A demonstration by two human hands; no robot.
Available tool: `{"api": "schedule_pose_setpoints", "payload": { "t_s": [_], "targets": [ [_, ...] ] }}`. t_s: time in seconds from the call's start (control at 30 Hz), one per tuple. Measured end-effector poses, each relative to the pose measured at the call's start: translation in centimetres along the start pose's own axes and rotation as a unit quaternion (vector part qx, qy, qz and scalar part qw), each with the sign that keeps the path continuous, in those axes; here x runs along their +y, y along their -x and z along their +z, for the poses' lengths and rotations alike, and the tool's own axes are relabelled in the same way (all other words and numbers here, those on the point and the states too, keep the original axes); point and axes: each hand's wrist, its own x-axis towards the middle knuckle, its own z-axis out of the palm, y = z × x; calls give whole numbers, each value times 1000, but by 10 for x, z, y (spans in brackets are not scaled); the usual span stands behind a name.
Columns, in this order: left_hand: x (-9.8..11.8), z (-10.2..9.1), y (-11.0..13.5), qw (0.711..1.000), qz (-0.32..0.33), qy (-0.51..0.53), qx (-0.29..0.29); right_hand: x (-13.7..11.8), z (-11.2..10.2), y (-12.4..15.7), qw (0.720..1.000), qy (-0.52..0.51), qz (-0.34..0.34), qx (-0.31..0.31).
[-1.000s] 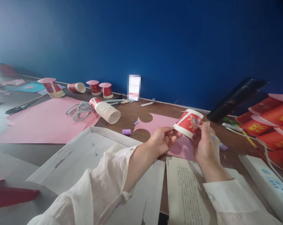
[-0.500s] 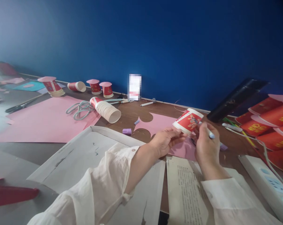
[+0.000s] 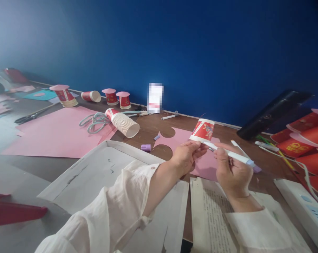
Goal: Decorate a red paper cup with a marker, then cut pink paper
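Observation:
My left hand (image 3: 186, 154) pinches the rim of a red paper cup (image 3: 203, 130), held upside down above a pink paper sheet (image 3: 174, 138) with round cut-outs. My right hand (image 3: 231, 168) is closed round a white marker pen (image 3: 228, 153) whose tip points at the cup's rim. Both hands are over the wooden table, just beyond printed paper sheets (image 3: 214, 211) near me.
A stack of paper cups (image 3: 124, 123) lies on its side by a grey cord (image 3: 91, 123). Cups capped with pink discs (image 3: 116, 97) stand by the blue wall. Scissors (image 3: 29, 116), a large pink sheet (image 3: 56, 133), a power strip (image 3: 301, 203) and red envelopes (image 3: 303, 140) surround me.
The cup has turned from lying tilted to upside down in my left hand. My right hand has let go of the cup and now points the marker at its rim.

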Motion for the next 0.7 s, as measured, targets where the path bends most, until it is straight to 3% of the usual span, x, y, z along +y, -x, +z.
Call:
{"api": "schedule_pose_setpoints", "payload": {
  "t_s": [0.53, 0.7],
  "targets": [
    [-1, 0, -1, 1000, 2, -8, 4, -5, 1, -4, 998, 46, -32, 20],
    [0, 1, -1, 1000, 0, -5, 16, -7, 0, -4, 997, 75, 13, 27]
  ]
}}
